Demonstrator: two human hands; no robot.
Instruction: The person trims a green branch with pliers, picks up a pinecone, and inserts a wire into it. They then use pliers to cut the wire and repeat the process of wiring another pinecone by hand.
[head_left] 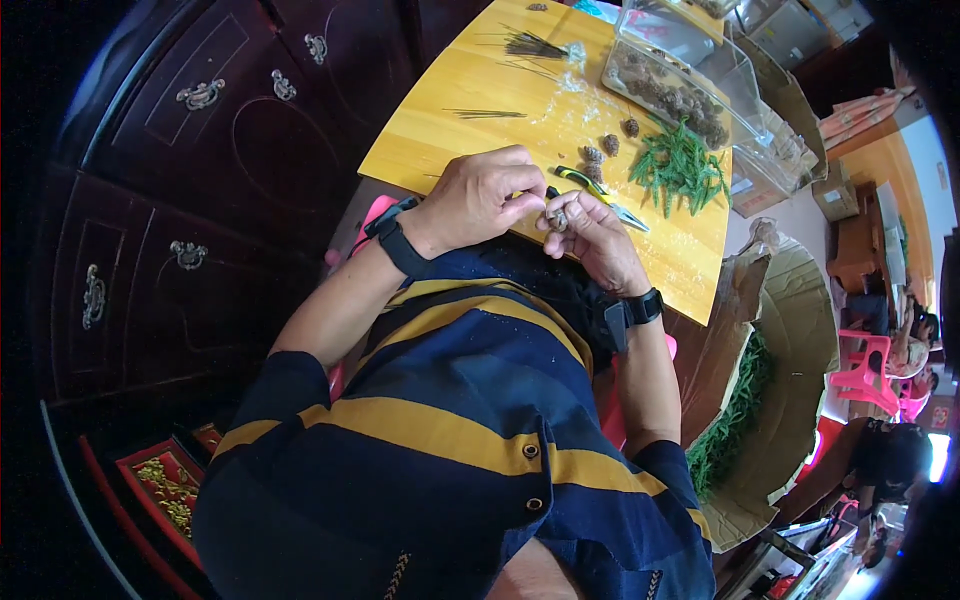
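Note:
My right hand grips a small pine cone between thumb and fingers, just over the near edge of the yellow wooden table. Close beside it, my left hand is closed in a pinch; whatever its fingertips hold is too small to make out. Pliers with yellow and black handles lie just beyond the right hand, jaws pointing right. Several loose pine cones rest past the pliers. Thin dark wires lie beyond the left hand, and a bundle of them sits farther back.
A pile of green sprigs lies at the table's right, near a clear plastic bin of pine cones. An open cardboard box with green foliage stands right of me. Dark drawers line the left. Other people appear at far right.

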